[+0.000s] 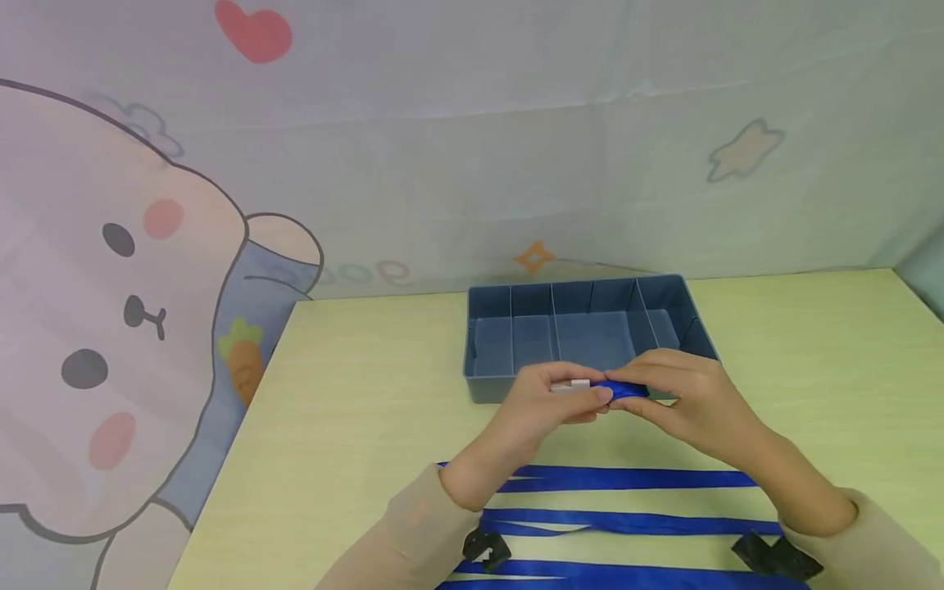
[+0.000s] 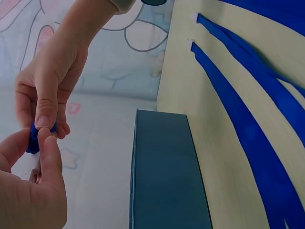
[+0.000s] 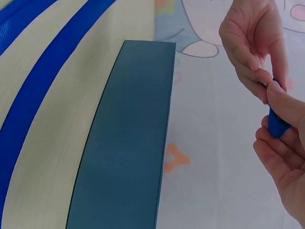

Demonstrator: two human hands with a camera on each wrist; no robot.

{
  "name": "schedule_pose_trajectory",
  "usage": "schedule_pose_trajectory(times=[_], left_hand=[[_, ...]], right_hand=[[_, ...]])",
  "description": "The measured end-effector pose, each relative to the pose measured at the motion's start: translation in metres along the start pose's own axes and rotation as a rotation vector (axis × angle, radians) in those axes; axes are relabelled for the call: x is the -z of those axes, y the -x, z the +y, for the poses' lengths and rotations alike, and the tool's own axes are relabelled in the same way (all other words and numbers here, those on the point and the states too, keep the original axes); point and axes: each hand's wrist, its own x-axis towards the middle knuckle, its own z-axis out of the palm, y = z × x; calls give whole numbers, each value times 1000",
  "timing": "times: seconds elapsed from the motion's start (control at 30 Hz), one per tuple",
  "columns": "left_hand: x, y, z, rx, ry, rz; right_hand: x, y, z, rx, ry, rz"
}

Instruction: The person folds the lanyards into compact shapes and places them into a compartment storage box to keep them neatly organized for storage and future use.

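Observation:
Both hands meet over the front edge of a grey-blue divided tray, around a compact folded blue ribbon. From the left, my left hand pinches it between thumb and fingers. A small white piece shows beside the ribbon in that hand. My right hand grips the other end, thumb below and fingers above. The wrist views show the ribbon bunched at the fingertips, with a rounded blue end by the right thumb. Fingers hide part of it.
Several long blue ribbons lie stretched across the pale table in front of me. White ends show on two of them. Black patches sit near both sleeves. A printed cloth hangs behind the table.

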Motion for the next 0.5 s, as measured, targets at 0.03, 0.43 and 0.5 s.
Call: schedule_pose_trajectory(times=[0.03,0.43,0.5], left_hand=[[0,0,0,7,-1,5],[2,-2,-5,-7,-33,42],[3,-3,-7,-11,-50,43]], right_hand=[[-1,0,0,-10,-5,8],[-2,1,-5,-248,-109,-80],[1,1,-5,-405,-193,-165]])
